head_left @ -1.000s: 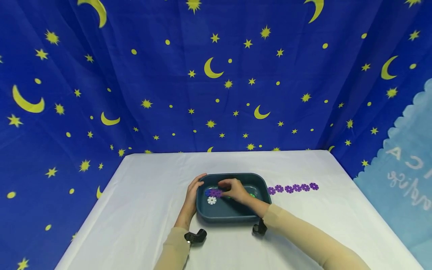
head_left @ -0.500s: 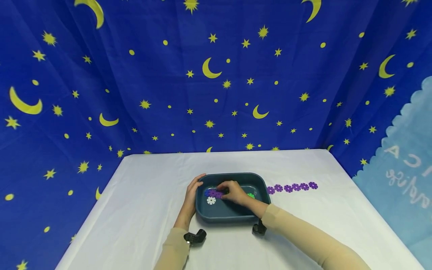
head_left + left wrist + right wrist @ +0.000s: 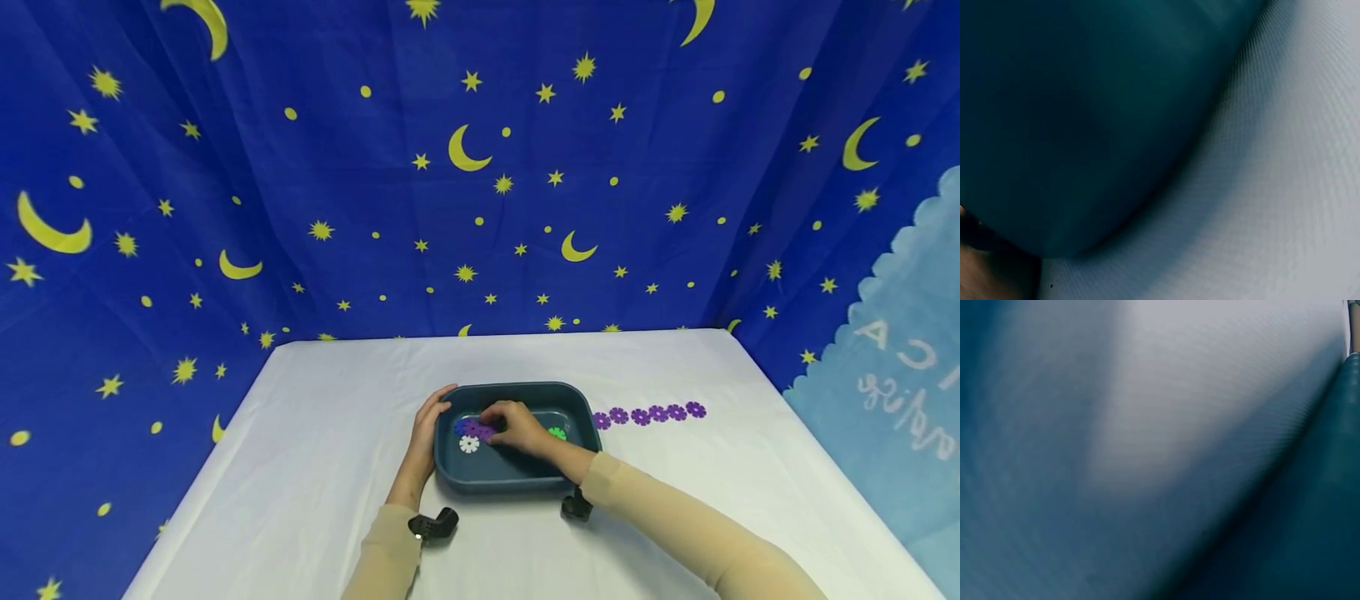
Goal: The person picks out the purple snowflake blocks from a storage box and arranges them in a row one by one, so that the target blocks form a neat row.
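My left hand (image 3: pixel 424 442) holds the left side of a dark teal plastic tub (image 3: pixel 517 485), its fingers around the back left corner. Inside the tub, my right hand (image 3: pixel 521 429) reaches down with thumb and index finger curled around a purple snowflake disc (image 3: pixel 487 432). More purple and a blue snowflake disc (image 3: pixel 460 427) lie just left of those fingertips. A white snowflake disc (image 3: pixel 469 444) is in front of them, and a green one (image 3: pixel 557 433) shows right of the hand. The palm hides part of the tub floor. Both wrist views show mainly the tub's outer wall (image 3: pixel 1097 125) and cloth.
A row of several purple snowflake discs (image 3: pixel 658 413) runs right from the tub's right side on the white tablecloth (image 3: pixel 360 375). Blue fabric (image 3: pixel 375 183) with yellow moons and stars hangs behind and at the sides. A light blue banner (image 3: pixel 900 333) hangs at right.
My right hand has shifted slightly left inside the tub, uncovering more of the green disc. The left hand and the tub stay in place.
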Demonstrator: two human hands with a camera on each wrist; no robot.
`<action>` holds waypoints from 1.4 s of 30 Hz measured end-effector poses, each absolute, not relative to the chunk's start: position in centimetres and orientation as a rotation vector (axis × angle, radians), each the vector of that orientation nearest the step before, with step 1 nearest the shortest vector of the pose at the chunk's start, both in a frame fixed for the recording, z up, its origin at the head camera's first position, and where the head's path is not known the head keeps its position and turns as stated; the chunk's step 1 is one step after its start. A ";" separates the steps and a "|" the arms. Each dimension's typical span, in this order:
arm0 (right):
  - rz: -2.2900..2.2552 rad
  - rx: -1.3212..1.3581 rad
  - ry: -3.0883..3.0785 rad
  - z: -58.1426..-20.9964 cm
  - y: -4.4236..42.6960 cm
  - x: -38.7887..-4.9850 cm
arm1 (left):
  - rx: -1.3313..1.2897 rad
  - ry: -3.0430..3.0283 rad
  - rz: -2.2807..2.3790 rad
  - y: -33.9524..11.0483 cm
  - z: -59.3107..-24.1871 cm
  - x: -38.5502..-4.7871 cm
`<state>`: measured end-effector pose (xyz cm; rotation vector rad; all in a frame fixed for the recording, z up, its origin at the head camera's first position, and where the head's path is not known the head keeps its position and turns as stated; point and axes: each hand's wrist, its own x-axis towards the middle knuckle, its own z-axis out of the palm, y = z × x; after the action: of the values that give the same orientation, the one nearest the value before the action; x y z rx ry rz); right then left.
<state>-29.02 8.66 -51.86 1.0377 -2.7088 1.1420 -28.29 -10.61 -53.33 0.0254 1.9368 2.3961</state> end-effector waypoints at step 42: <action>1.789 0.469 -2.444 -48.7 12.1 -28.4 | 0.057 1.935 2.373 -10.9 -51.6 -27.4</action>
<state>-28.43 12.07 -48.71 0.4690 -2.4445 1.7886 -27.37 -10.91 -51.64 0.0573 1.9350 2.3731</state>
